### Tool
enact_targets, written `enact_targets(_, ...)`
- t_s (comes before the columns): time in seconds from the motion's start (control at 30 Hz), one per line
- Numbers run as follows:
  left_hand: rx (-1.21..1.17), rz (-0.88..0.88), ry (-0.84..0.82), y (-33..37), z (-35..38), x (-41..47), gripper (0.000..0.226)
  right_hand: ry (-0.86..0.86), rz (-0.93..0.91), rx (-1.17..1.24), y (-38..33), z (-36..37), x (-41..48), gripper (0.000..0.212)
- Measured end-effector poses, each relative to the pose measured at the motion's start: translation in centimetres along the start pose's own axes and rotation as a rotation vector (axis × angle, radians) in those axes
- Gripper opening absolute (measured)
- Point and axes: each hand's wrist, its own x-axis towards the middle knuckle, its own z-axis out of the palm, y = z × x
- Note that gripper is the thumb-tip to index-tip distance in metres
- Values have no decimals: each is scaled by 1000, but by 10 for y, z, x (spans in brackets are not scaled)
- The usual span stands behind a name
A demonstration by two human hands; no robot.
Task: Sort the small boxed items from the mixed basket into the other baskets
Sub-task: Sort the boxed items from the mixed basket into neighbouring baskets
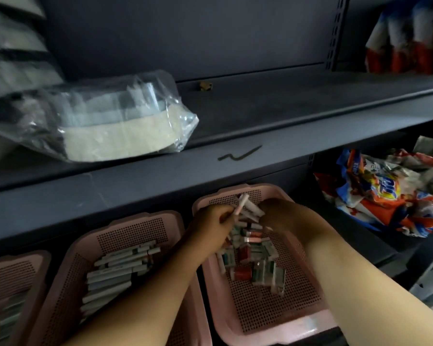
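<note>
Three pink perforated baskets stand in a row under a dark shelf. The right basket (260, 318) holds a jumble of small boxes (250, 258) in white, red and green. Both hands are inside it. My left hand (211, 227) grips a small white and pink box (241, 204) raised over the pile. My right hand (281, 216) is curled over several white boxes (253, 211) at the far end of the basket. The middle basket (68, 290) holds long white boxes (118, 270) laid side by side. The left basket (15, 275) shows only partly.
A clear plastic bag of pale sponges (105, 121) lies on the upper shelf (285, 106). Crumpled colourful sachet packets (385, 193) fill the bay to the right of the baskets. More red and white packs (408, 36) hang at the top right.
</note>
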Motion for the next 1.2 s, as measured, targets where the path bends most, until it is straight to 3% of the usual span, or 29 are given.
enact_targets(0.13, 9, 27, 23, 8, -26, -16, 13, 73, -96, 69, -7, -7, -17, 4)
enact_targets(0.27, 64, 40, 65, 6, -53, -44, 11, 83, -165, 245, -18, -1, -38, 27)
enact_targets(0.47, 198, -16, 118, -22, -100, -107, 7, 29, -217, 400, -73, 14, -86, 11)
enact_targets(0.67, 363, -149, 38, -62, -136, -181, 14, 33, -273, 370, -122, 61, -99, 3)
enact_targets(0.77, 416, -215, -20, -69, -146, -212, 17, -5, -288, 333, -139, 77, -109, 14)
enact_targets(0.97, 484, -323, -163, -70, -146, -241, 30, -48, -272, 295, -162, 98, -127, 11)
enact_targets(1.03, 454, -344, -147, -70, -144, -243, 31, -83, -265, 338, -166, 106, -126, 11)
enact_targets(1.2, 99, -339, 97, -64, -137, -232, 20, -76, -253, 506, -177, 127, -125, 4)
